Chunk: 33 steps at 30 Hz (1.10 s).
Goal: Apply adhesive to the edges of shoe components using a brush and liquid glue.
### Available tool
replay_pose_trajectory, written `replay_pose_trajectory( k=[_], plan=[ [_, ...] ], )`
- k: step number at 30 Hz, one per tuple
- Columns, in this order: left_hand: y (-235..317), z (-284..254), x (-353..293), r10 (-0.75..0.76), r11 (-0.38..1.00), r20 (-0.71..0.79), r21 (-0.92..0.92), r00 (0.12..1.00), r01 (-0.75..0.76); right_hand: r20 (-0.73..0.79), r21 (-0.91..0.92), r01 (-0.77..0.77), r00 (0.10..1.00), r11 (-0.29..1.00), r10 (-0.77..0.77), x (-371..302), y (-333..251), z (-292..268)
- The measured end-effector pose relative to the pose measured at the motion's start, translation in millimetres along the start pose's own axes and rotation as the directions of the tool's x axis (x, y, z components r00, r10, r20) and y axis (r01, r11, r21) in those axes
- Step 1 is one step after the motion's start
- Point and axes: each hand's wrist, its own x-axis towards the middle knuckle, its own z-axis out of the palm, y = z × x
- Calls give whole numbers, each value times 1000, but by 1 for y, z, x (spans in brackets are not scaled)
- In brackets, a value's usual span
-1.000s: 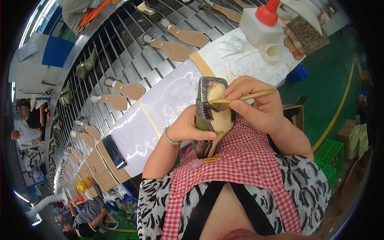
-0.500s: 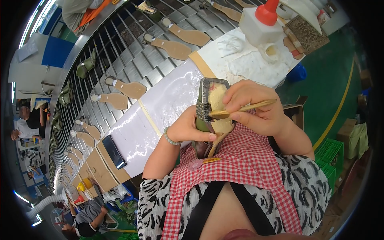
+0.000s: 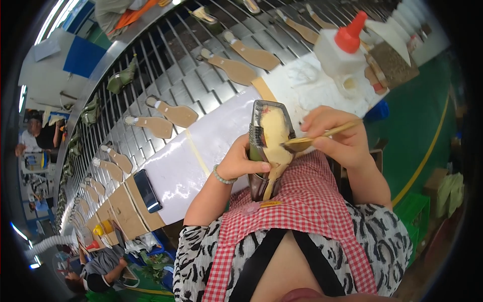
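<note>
My left hand point(image 3: 237, 162) is closed around a dark green shoe point(image 3: 256, 153), thumb across its narrow middle. The shoe is turned underside up, and its cream-coloured bottom looks wet. In my right hand point(image 3: 343, 146) is a brush point(image 3: 340, 129) with a slim wooden handle, pinched between thumb and fingers. Its bristle end meets the right edge of the shoe's bottom, near the middle. The shoe's heel end points down toward my red checked apron point(image 3: 302, 189).
A slatted conveyor point(image 3: 173, 83) beyond the table carries tan soles point(image 3: 236, 70) and green shoes point(image 3: 121, 79). A white bottle with a red nozzle point(image 3: 338, 53) stands far right. A phone point(image 3: 146, 191) lies left. Other people point(image 3: 103, 274) sit at the left.
The brush has moved from the left edge of the shoe's bottom across to its right edge. My right hand shifted right with it. The left hand keeps its hold.
</note>
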Motion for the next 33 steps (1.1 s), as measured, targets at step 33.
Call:
replay_pose_trajectory(
  k=[33],
  plan=[
    [157,-371,167,433,890,-732,257,526,-376,-209,28,-323,924,946,321,22,55,6]
  ],
)
